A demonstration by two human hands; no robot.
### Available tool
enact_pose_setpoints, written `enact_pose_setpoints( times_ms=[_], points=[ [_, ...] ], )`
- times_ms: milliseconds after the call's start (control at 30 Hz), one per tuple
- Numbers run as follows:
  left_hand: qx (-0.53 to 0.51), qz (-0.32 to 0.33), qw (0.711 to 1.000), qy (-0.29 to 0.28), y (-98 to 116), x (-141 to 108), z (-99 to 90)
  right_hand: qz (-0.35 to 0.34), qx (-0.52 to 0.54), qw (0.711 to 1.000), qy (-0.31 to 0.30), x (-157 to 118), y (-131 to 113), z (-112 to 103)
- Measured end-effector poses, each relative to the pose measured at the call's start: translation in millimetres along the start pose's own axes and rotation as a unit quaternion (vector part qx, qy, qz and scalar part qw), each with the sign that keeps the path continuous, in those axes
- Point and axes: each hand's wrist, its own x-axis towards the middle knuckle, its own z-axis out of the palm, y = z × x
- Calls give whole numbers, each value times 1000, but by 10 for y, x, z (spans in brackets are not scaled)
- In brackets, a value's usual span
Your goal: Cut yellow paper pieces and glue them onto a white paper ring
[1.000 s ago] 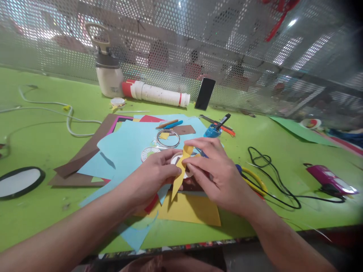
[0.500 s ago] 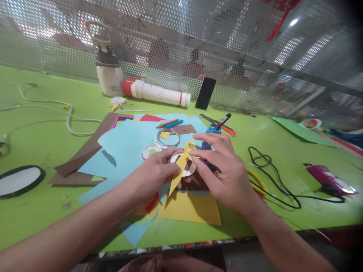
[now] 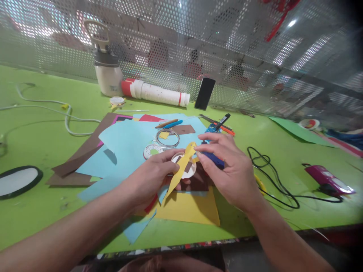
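My left hand (image 3: 154, 170) grips a white round piece (image 3: 190, 172) with brown patches on its face, a yellow paper bird (image 3: 184, 163) lying across it. The left thumb rests beside the bird's body, and its pointed tail hangs down toward me. Thumb and index finger of my right hand (image 3: 224, 162) come together at the right edge of the bird's head; whatever they pinch is too small to make out. Under both hands are brown card and a yellow sheet (image 3: 193, 211). A blue-handled tool (image 3: 214, 158) lies partly behind my right hand.
Light blue sheets (image 3: 127, 138) spread to the left, with a ring (image 3: 168, 138) and pens (image 3: 172, 123) on top. A white jug (image 3: 107, 77), a stack of paper cups (image 3: 159, 93) and a phone (image 3: 204, 93) stand along the mesh wall. A purple device (image 3: 326, 179) with black cable lies right.
My right fingertips have shifted slightly right, from over the bird's neck to the edge of its head. The bird shows more fully now. My left hand keeps its hold.
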Motion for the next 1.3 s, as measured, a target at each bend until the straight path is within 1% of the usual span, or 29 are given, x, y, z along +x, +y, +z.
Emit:
enact_pose_setpoints(
  times_ms=[167,300,367,433,700,833,1033,1167,1300],
  points=[
    [5,-10,1000,8,-24,16,-8,-17,-26,999,-22,-22,-31,12],
    [0,-2,1000,6,-55,14,8,-30,-88,993,-74,-42,-86,50],
    [0,8,1000,3,-62,4,23,-23,-116,987,-106,-46,-109,68],
    [-1,10,1000,-1,-61,-6,36,-14,-136,983,-125,-45,-120,84],
    [25,7,1000,5,-65,3,39,18,-163,973,-160,-48,-122,120],
    [31,2,999,11,-81,17,28,29,-152,975,-161,-62,-132,119],
    [20,-14,999,21,-58,2,43,6,-122,983,-134,-63,-119,133],
    [15,-10,1000,22,-36,-6,51,-3,-92,988,-124,-59,-107,153],
    [12,-26,999,27,-33,-4,41,-16,-69,991,-111,-59,-104,155]
  ],
)
